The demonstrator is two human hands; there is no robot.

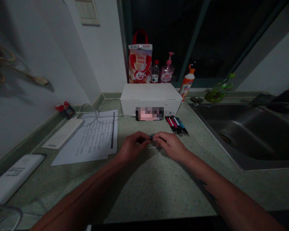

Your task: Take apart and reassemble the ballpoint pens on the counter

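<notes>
My left hand (133,146) and my right hand (170,145) meet above the counter, fingertips pinched. Between them is a small dark piece with a blue part (151,137), which looks like part of a pen; my fingers cover most of it. Just below the fingers, a thin white stick (154,147), like a pen refill, lies on the counter. Several click pens (177,125) with red, white, blue and black barrels lie side by side, beyond my right hand. Behind my hands, a phone (149,114) with a blurred screen leans against a white box (150,91).
Printed sheets (96,138) and a white flat case (64,133) lie left, with a white cable (108,115) running to the phone. A white power strip (16,176) sits nearer. Bottles (167,72) and a snack bag (140,64) stand behind the box. A sink (255,131) is at right.
</notes>
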